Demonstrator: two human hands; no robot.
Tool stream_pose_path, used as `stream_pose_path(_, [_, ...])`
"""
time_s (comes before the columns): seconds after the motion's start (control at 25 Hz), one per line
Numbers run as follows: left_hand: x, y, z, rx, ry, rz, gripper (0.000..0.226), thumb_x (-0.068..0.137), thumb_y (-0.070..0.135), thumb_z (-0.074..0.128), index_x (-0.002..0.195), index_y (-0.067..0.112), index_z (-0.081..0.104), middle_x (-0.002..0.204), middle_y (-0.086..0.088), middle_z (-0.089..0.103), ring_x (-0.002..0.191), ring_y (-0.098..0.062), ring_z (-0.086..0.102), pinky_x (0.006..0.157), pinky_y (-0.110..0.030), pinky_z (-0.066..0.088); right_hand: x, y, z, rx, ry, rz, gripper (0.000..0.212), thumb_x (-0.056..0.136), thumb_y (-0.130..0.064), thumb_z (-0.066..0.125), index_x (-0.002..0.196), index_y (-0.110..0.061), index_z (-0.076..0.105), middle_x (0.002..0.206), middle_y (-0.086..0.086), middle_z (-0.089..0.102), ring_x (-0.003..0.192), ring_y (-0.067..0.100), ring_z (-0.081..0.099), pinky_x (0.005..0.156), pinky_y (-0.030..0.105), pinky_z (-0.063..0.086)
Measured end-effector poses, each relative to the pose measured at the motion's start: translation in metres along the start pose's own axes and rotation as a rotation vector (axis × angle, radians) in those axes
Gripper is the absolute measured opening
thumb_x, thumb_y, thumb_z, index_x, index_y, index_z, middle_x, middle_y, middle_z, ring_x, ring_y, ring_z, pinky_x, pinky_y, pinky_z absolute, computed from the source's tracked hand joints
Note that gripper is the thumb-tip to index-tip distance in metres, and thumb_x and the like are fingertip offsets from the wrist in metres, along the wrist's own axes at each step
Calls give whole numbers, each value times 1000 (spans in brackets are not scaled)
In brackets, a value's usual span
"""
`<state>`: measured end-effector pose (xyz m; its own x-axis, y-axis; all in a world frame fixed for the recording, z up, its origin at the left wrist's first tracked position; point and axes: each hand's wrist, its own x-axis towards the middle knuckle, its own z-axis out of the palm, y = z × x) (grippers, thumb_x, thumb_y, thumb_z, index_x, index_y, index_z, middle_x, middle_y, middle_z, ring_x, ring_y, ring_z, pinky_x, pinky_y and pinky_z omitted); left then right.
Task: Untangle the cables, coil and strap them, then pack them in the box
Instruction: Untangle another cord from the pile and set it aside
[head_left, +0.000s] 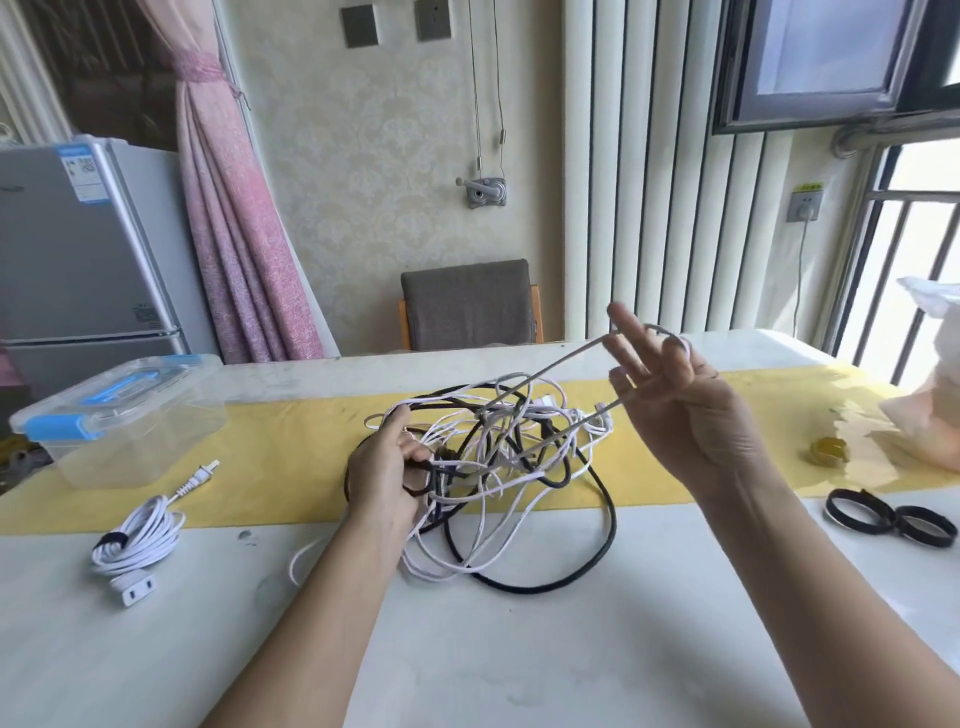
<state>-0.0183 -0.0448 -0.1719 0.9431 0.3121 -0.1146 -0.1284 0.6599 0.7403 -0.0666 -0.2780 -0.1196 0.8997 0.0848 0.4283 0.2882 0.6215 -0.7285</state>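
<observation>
Head view, untangling: left grip (387, 467) clenches black-and-white cable tangle (498, 441); open, straight-fingered right grip (675, 410) hooks thin white cable loop (566, 359), probably needing pulling clear next.

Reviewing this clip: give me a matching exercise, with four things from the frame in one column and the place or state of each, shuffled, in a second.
1. clear plastic box with blue latches
2. coiled white extension cord
3. two black strap loops
4. left hand

A. grips the tangle of black and white cables
B. strapped, near left corner
C. lid on, left on the yellow runner
D. right on the white tabletop

Pairs: 1-C, 2-B, 3-D, 4-A
</observation>
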Motion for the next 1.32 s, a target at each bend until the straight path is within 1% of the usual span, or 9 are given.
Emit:
stream_pose_path(0.16, [-7,5,-4,360,-194,24,15,94,14,58,78,15,56,44,8,31,32,-4,29,36,-15,32,1,-23,-15,-270,72,161,9,75,-10,51,72,-13,58,63,4,50,45,10,44,53,23,38])
stream_pose_path(0.24, [-15,3,-1,424,-249,14,18,95,14,56,77,15,59,48,3,37,33,-6,31,35,-16,36,1,-23,-29,-774,202,304,24,95,-26,46,85,-8,60,57,5,45,41,13,36,49,26,33])
stream_pose_path(0.4, [-22,-3,5,579,-324,73,25,98,21,50,86,12,70,65,-2,65,34,-6,40,39,-21,36,2,4,-28,-1813,309,152,42,87,-2,45,125,-11,60,126,15,57,111,33,49,93,37,38])
stream_pose_path(0.48, [-24,-6,6,619,-364,121,27,99,22,48,89,12,71,76,-1,72,35,-6,42,44,-24,33,-1,25,-11,-1796,160,-124,51,84,2,46,134,-10,52,139,12,47,126,31,37,105,34,26])
stream_pose_path(0.6, [-27,-8,9,575,-425,148,26,99,18,47,93,7,70,85,-6,74,39,-6,39,37,-20,37,-4,58,4,-1833,-111,-162,36,95,-23,52,130,-15,55,126,6,55,119,27,45,103,31,24])
stream_pose_path(0.76, [-27,-8,10,497,-495,125,25,99,15,44,103,4,67,96,-9,74,44,-5,41,38,-17,37,-6,79,2,-1851,-107,-341,12,83,-26,70,86,-15,68,90,6,56,81,31,53,70,36,38])
stream_pose_path(0.88, [-22,-9,7,387,-496,46,24,99,11,42,108,6,64,105,-8,72,49,-3,43,40,-15,38,-6,73,6,-1651,-125,-428,12,87,-23,63,79,-15,66,91,2,58,80,25,52,69,35,38])
stream_pose_path(1.12, [-21,-10,10,339,-512,0,28,98,7,44,121,4,59,111,-4,68,54,-1,43,43,-13,39,-9,33,13,-563,-362,86,20,91,-23,56,84,-4,55,103,10,72,76,18,58,74,26,43])
stream_pose_path(1.32, [-15,-10,17,188,-462,49,24,99,12,42,106,13,65,108,-1,72,81,-7,59,66,-19,45,-13,26,13,-876,-760,568,15,94,-2,49,95,6,61,68,1,70,44,6,32,44,18,20])
